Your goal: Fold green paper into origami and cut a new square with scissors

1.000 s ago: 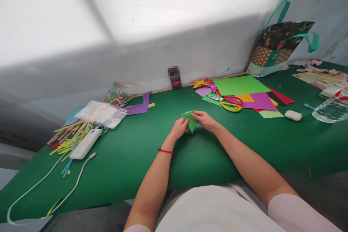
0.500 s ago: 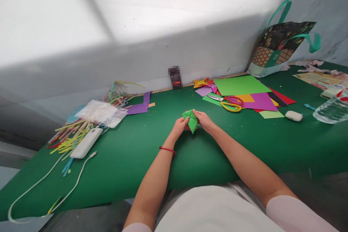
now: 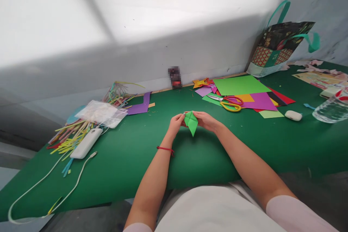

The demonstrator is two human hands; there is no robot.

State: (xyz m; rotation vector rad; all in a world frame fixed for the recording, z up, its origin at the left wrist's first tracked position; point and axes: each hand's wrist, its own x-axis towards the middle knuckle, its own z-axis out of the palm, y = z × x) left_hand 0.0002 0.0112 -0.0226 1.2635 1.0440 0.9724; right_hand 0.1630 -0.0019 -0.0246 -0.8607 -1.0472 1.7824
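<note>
A small folded piece of bright green paper (image 3: 191, 123), pointed at its lower end, is held just above the green table (image 3: 136, 152). My left hand (image 3: 175, 123) pinches its left side. My right hand (image 3: 207, 120) pinches its right side with fingers curled. A red string bracelet circles my left wrist. Both forearms reach forward from the table's near edge.
Scissors (image 3: 228, 102) with yellow and red handles lie on a spread of coloured sheets (image 3: 244, 90) at the back right. A patterned bag (image 3: 280, 45), a white case (image 3: 293, 115) and a glass (image 3: 330, 108) are further right. A white power bank (image 3: 86, 143) with cable and paper strips (image 3: 67, 136) lie left.
Both hands have shifted their grip on the green paper and lifted it slightly; the left hand now pinches higher on the fold and the paper's point hangs lower.
</note>
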